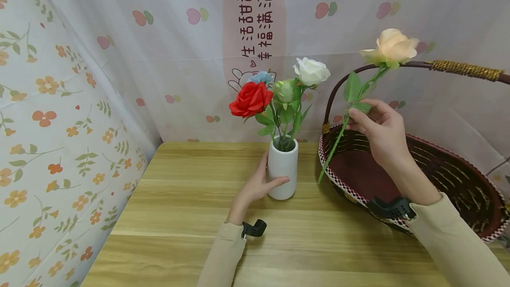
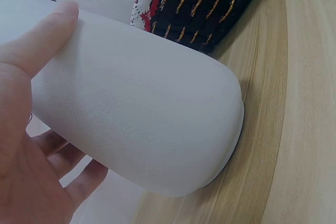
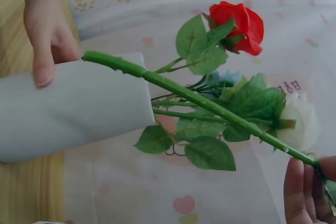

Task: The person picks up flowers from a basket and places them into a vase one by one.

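In the head view my left hand [image 1: 256, 184] grips a white vase [image 1: 284, 169] standing on the table, thumb across its front and fingers behind. A red rose [image 1: 252, 100], a white rose [image 1: 312, 72], a pale green rose [image 1: 284, 90] and a blue flower [image 1: 260, 77] rise from the vase. My right hand [image 1: 384, 133] pinches the stem of a peach rose [image 1: 394, 48] over the basket's left side, bloom up and stem slanting down to the left. From the right wrist, the bare green stem [image 3: 199, 99] crosses in front of the vase's mouth.
A dark woven basket [image 1: 446, 154] with white lace trim fills the right side; its arched handle [image 1: 466, 70] stands up behind the peach rose. The wooden table [image 1: 187, 216] ends at a printed curtain [image 1: 175, 56] behind, with a flowered cloth [image 1: 59, 127] on the left.
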Demonstrator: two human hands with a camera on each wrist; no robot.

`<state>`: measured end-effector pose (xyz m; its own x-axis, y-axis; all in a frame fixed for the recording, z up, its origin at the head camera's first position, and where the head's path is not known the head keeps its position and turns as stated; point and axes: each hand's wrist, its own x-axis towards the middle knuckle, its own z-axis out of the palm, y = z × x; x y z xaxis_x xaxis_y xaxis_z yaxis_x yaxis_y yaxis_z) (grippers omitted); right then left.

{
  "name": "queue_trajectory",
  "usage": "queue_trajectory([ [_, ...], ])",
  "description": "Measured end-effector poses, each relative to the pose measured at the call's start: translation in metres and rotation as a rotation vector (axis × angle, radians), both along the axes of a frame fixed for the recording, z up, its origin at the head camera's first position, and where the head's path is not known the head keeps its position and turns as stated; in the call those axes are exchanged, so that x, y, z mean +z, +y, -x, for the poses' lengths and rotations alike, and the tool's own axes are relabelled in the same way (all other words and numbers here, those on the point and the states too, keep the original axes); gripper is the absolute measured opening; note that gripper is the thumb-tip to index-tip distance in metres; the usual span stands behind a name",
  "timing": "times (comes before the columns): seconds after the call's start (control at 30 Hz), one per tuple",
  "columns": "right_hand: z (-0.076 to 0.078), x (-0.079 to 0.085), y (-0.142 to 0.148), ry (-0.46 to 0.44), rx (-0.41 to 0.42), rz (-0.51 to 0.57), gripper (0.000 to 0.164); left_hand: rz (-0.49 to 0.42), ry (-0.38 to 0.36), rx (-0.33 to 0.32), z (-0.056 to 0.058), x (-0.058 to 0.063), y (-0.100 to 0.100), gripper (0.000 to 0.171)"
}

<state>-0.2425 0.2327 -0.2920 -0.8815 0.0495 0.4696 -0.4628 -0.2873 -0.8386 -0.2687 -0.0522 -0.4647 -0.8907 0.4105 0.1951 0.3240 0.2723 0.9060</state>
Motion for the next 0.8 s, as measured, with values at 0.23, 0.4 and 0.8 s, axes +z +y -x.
queue_trajectory([
  [0.23, 0.007, 0.005, -0.009, 0.011, -0.011, 0.117, 0.018, -0.014, 0.013, -0.013, 0.0, 0.0, -0.001, 0.101],
  [0.4, 0.012, 0.007, -0.014, 0.012, -0.035, 0.145, 0.019, -0.012, 0.018, -0.012, 0.0, 0.0, -0.001, 0.102],
  [0.8, 0.021, 0.013, -0.028, 0.023, -0.098, 0.196, 0.022, 0.004, 0.023, -0.006, 0.0, -0.001, -0.001, 0.103],
])
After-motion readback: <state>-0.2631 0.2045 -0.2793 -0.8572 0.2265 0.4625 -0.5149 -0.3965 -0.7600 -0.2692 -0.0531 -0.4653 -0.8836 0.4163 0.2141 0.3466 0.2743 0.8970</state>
